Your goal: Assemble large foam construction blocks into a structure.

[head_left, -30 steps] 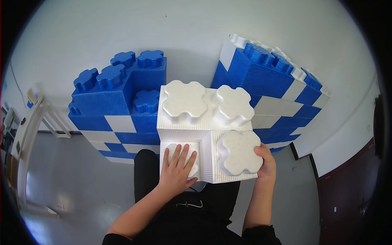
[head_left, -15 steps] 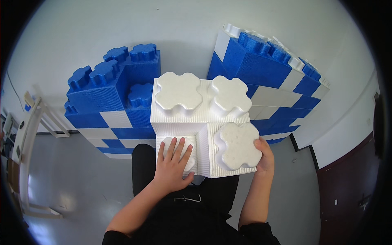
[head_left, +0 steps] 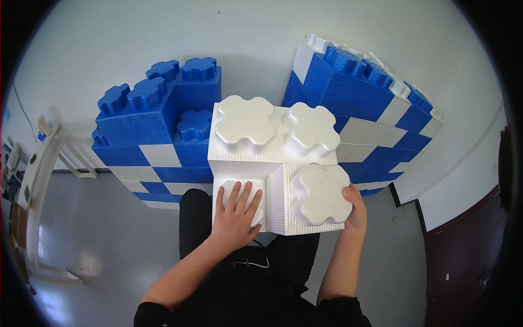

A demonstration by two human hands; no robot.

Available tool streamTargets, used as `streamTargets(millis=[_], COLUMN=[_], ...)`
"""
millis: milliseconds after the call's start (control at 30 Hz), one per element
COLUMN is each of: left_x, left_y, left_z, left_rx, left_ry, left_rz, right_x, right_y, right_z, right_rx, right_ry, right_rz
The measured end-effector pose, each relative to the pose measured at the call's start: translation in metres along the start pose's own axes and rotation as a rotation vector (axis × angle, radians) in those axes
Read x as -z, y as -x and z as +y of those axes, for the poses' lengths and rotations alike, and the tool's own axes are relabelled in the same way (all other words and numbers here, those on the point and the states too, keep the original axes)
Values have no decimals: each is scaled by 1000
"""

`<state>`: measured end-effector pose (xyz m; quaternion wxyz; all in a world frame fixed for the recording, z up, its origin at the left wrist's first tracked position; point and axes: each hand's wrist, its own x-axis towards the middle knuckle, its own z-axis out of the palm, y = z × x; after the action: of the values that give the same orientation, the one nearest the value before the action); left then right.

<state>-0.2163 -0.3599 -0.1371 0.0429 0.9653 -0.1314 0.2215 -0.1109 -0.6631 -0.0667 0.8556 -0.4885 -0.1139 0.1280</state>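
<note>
In front of my body stands a stack of large white foam building blocks [head_left: 275,199] with clover-shaped studs on top, stepped down at its near left corner. My left hand [head_left: 235,211] lies in that lower corner, fingers spread flat over the white stud there. On the right side, my right hand [head_left: 355,208] grips the edge of the near right white block; the thumb shows beside its stud, and the other fingers are partly hidden behind the block.
A blue-and-white block wall [head_left: 133,136] rises behind on the left, and another blue-and-white block wall [head_left: 354,103] on the right. A white metal-looking frame [head_left: 38,185] stands at far left. A dark red door [head_left: 457,261] is at lower right.
The blocks and both walls sit slightly further right in the view. Both hands keep the same places on the white blocks.
</note>
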Motion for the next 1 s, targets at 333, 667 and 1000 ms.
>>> streamTargets(millis=[333, 667, 1000], left_x=[5, 5, 5], left_y=[0, -2, 0], left_z=[2, 4, 2], left_rx=[40, 45, 36], left_ry=[19, 1, 4], left_rz=[-35, -50, -55], right_x=[-16, -14, -9], right_y=[3, 3, 0], right_z=[-7, -10, -14], right_rx=[2, 18, -16], right_ry=[107, 160, 164], right_rz=[58, 54, 11])
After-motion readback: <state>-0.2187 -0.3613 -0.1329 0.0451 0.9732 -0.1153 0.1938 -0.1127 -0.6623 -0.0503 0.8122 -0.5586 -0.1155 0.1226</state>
